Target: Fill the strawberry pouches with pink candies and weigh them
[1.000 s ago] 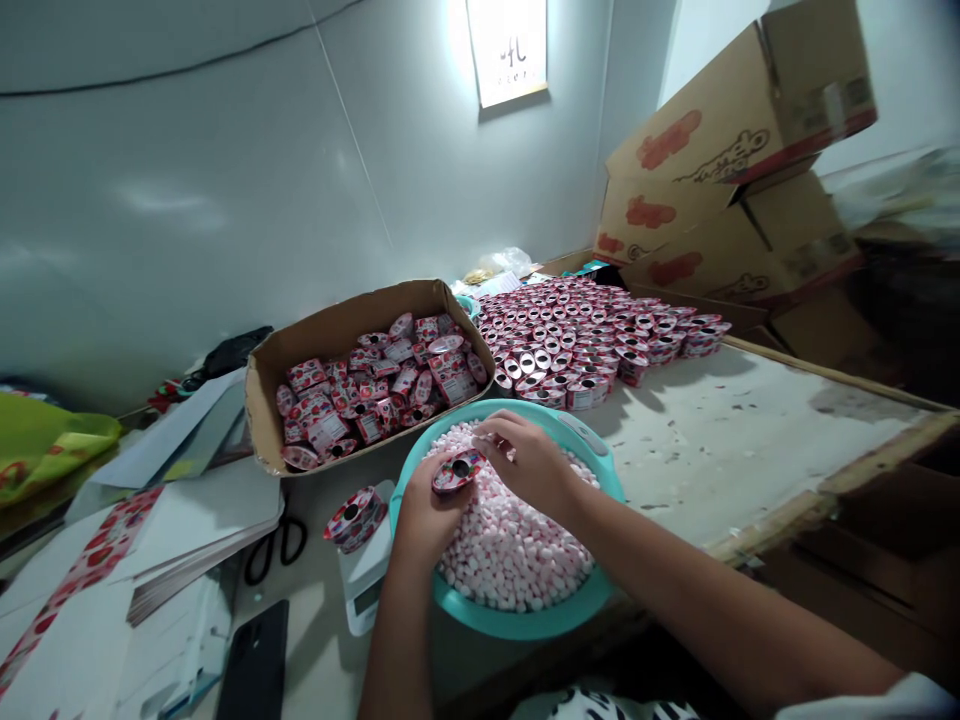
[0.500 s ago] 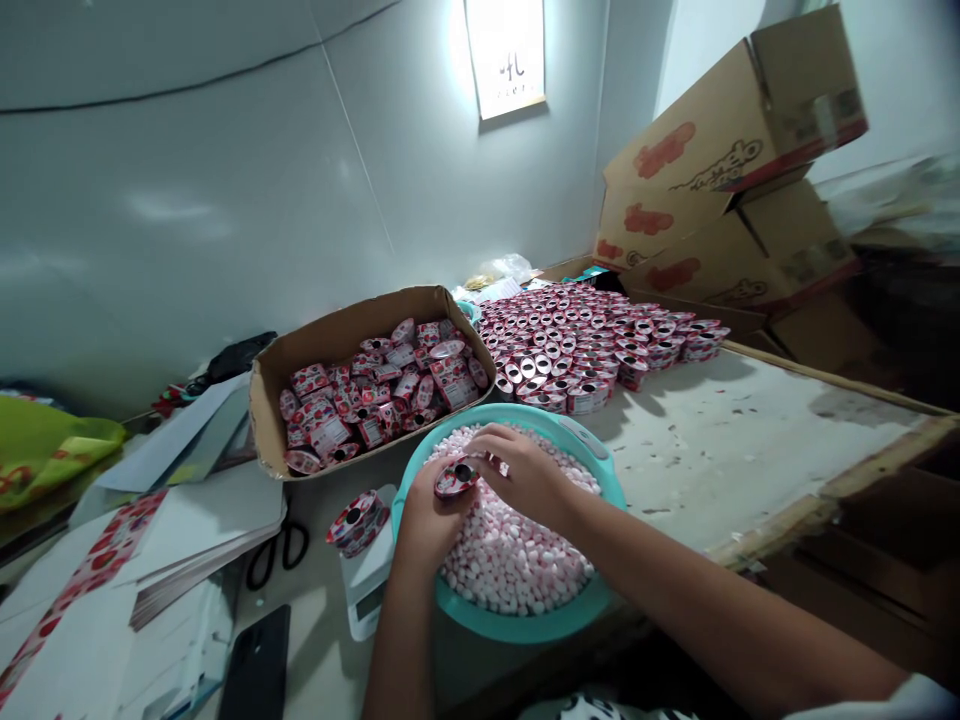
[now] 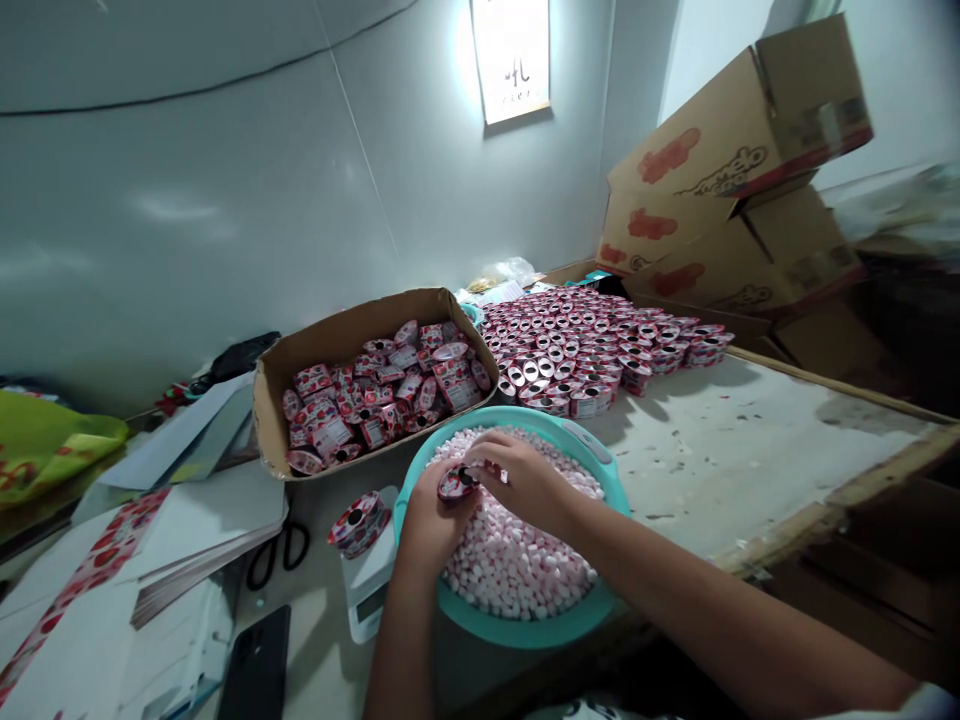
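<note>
Pale worktop (image 3: 690, 450) is seen below a grey wall (image 3: 225, 180), with everything laid out around a teal basin (image 3: 536, 632). Nearest, to the left of the basin, a black phone (image 3: 256, 665) is laid flat; just beside the basin's left rim a white scale (image 3: 375, 568) is placed, with a red-printed packet (image 3: 358, 525) set on it. Over the basin's left part, above heaped pink and white pellets (image 3: 517, 560), a small packet (image 3: 456, 484) is gripped by the left hand (image 3: 431, 520), its dark mouth turned up. That mouth is met by the bent fingers of the right hand (image 3: 525, 475); whether a pellet is pinched there cannot be told. Judged from this pose, work at the mouth is in hand, perhaps pellets being fed in. For the next move, a steady grip seems called for, with the mouth held upward and the fingertips lined up with the narrow hole. Behind the basin, to its left, a cardboard carton (image 3: 352, 325) is loaded with jumbled packets; behind it to the right, many upright packets (image 3: 577, 340) are massed. Farthest beyond the basin, to the right, large boxes (image 3: 720, 130) are stacked aslant.
</note>
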`<state>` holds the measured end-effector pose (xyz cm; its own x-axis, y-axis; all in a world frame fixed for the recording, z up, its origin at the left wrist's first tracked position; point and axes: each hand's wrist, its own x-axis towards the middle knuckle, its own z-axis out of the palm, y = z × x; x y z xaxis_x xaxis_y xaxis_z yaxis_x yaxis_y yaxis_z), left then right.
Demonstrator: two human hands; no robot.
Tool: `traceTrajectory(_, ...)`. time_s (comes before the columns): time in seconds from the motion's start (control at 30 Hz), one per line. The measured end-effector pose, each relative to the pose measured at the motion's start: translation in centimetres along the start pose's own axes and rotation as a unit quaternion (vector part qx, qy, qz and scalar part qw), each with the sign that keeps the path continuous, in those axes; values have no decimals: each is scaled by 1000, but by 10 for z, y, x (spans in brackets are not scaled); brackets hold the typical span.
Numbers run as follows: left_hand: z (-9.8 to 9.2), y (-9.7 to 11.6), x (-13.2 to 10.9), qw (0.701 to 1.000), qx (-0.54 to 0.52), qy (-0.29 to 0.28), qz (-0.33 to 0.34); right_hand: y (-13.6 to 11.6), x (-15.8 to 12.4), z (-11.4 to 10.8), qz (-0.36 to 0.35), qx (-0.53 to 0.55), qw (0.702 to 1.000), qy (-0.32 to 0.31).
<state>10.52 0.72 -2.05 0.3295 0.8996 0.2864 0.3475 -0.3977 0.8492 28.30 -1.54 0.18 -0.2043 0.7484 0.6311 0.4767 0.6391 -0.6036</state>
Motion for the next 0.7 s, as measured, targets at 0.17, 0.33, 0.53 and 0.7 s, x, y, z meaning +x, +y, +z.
traceTrajectory(0.17,1,-4,1,1000,-7,-15,2,-3,0,1,8,6,1000,-4)
traceTrajectory(0.33,0,-1,0,1000,6,-21,22,-4,0,3,8,5,1000,-9)
traceTrajectory(0.53,-2,5,-3,999,16,-13,26,-3,2,9,-20,11,1000,-10)
traceTrajectory(0.7,-1,6,-4,1000,-4,-1,12,-5,4,11,-39,5,999,5)
